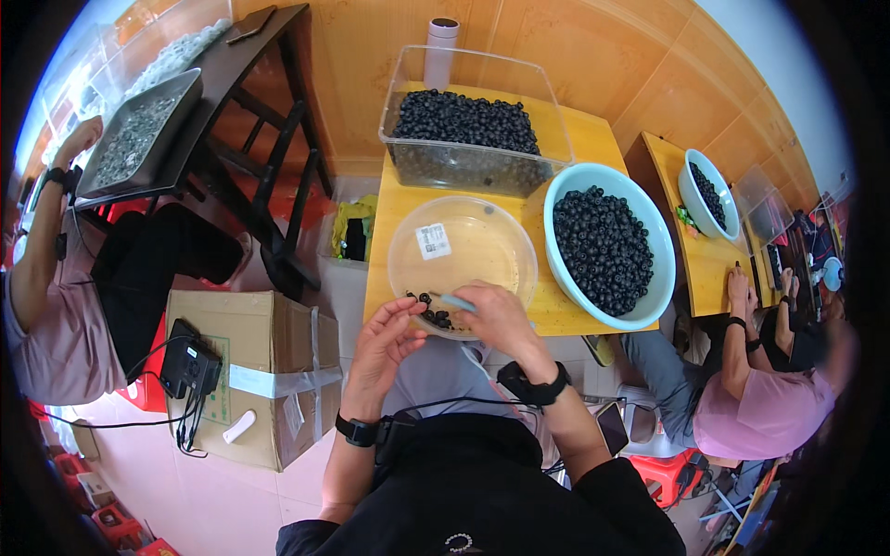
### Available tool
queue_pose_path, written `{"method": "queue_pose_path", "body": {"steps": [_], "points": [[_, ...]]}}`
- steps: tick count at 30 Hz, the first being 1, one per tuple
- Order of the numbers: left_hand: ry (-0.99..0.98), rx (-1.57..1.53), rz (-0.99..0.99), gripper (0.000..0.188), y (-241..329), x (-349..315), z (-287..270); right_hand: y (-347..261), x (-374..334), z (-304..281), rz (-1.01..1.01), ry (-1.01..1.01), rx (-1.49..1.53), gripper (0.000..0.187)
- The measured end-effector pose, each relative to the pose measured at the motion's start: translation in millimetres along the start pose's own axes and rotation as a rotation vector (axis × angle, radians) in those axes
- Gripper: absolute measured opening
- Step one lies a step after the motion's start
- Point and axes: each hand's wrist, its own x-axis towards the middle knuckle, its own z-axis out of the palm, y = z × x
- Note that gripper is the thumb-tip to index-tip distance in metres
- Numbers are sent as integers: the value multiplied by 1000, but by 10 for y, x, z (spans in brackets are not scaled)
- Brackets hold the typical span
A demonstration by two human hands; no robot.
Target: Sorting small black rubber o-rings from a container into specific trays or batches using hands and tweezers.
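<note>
The tub (482, 250) is round and clear, and sits by the near edge of the table (593, 148); its near rim comes up close to that edge, by the person's lap; a thin strip of wood shows left of the tub, and one more strip shows behind it, in front of the clear box (464, 169) full of black beads; the blue bowl (664, 246) is just beside the tub on the right, so there is little room on that side; inside the tub, the most open room is in the middle and the far part, near the white label (433, 241).

The tool (457, 302) is blue-grey and thin, and is over the near part of the tub; its long way runs across the tub, with a small slant, and its left end points toward the left hand (382, 335); the right hand (501, 320) hides the rest; the heap (438, 319) of black beads lies in the tub's near left part.

The left hand is at the tub's near left rim, finger and thumb pinching a bead (424, 298), other fingers loosely bent; the right hand, over the tub's near right part, has its fingers curled round the tool.
</note>
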Motion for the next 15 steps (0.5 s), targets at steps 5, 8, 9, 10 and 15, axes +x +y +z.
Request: {"method": "queue_pose_path", "body": {"steps": [5,8,9,10,15], "points": [[-1,6,-17,31,-15,-2,30,-18,71,224,92,-235,-57,26],[0,-1,-15,31,-15,-6,18,-33,114,217,111,-290,-20,26],[-1,-9,-11,31,-19,-1,7,-39,132,215,112,-290,-22,26],[-2,-15,-7,31,-23,4,0,-47,149,211,138,-313,-12,25],[23,-7,6,28,-55,15,9,49,140,168,222,-274,35,26]]}}
